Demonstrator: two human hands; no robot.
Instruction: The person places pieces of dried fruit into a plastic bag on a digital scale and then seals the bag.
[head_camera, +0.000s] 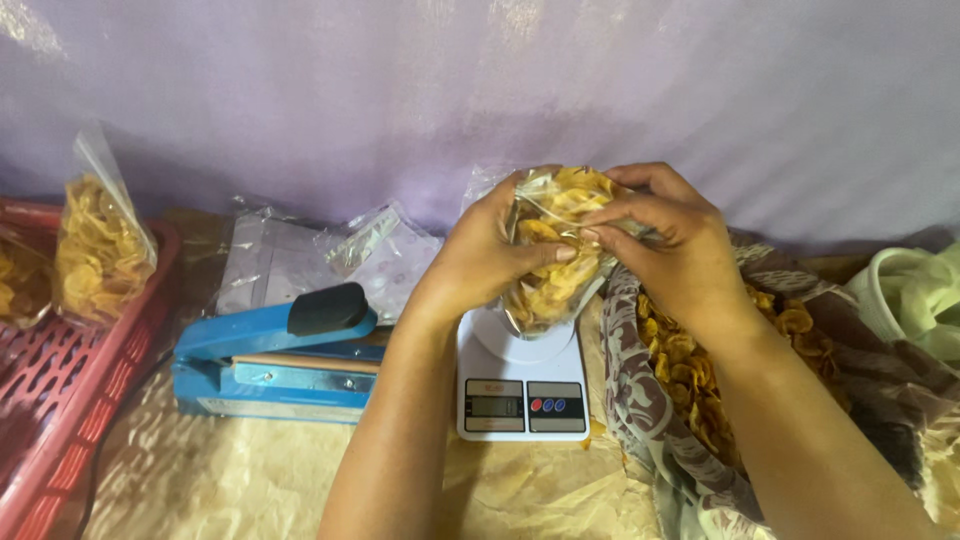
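Scale (522, 385) platform mostly hidden under chip bag (552, 262); red crate (70, 390) cut off left; display unreadable.

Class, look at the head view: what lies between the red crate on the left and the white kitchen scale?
In the head view, a blue heat sealer with a black handle lies between the red crate and the white scale.

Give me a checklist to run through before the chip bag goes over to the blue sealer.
1. Both hands on bag: ok; left hand and right hand grip the clear bag of yellow chips.
2. Bag over the white scale: ok.
3. Weight reading: cannot tell, display too small.
4. Bag mouth closed: cannot tell, fingers cover it.
5. Blue sealer within reach: ok, beside the scale, arm lowered.
6. Loose chips contained: ok, on patterned cloth.
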